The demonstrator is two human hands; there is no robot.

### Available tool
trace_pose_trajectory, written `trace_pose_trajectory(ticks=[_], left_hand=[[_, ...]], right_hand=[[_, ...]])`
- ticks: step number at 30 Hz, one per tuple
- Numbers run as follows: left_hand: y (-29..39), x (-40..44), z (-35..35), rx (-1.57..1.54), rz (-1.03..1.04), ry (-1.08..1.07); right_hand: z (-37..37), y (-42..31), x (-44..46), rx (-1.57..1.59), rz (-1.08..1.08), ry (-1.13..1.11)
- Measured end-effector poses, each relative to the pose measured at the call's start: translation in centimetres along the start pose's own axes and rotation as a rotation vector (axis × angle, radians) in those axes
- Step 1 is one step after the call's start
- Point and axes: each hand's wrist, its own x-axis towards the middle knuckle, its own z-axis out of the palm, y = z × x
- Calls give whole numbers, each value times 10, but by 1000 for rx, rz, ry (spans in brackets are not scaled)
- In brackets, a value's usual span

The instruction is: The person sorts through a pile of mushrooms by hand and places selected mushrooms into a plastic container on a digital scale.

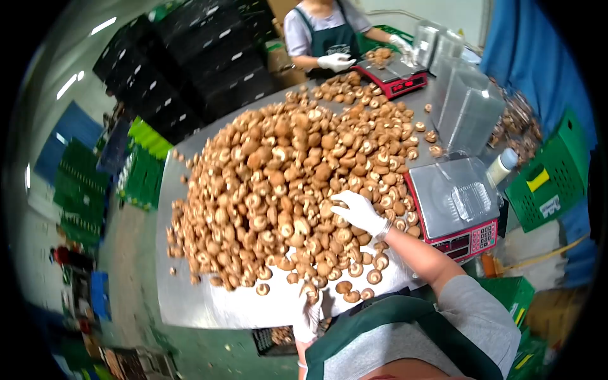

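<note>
The grip of the gloved left hand (306,320) was closed on a single shiitake mushroom (309,293), pinching it just above the near edge of the metal tabletop (218,310). The grip of the gloved right hand (359,213) was partly spread, its fingers parted over the near right side of the mushroom pile (272,171); whether they touched a mushroom could not be told. The pile covered the middle of the tabletop and spread toward its far edge, with a few loose mushrooms along the near edge.

Beside the right forearm, at the right edge, stood a red digital scale (446,196) with a clear plastic tray (472,202) on its plate. A white-capped bottle (502,167) stood just beside it, and clear containers (467,107) were stacked beyond. Near the far edge, a co-worker in a green apron (332,41) had both gloved hands by a second red scale (394,76), which carried some mushrooms (379,57). Black crates (215,54) rose past the far left corner.
</note>
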Motion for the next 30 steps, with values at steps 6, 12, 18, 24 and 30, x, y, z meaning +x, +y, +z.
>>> trace_pose_trajectory(ticks=[6,12,18,24,30], left_hand=[[2,-4,26,58,-102,44],[-9,-9,18,61,-139,41],[-12,-7,23,34,-140,11],[-9,-15,16,18,-109,-70],[-18,-25,1,-12,34,-71]], right_hand=[[58,17,19,-625,-113,-209],[44,32,30,-377,-220,-149],[36,34,28,-210,-160,-216],[34,5,22,-119,-117,-179],[42,-112,-60,129,-419,-665]])
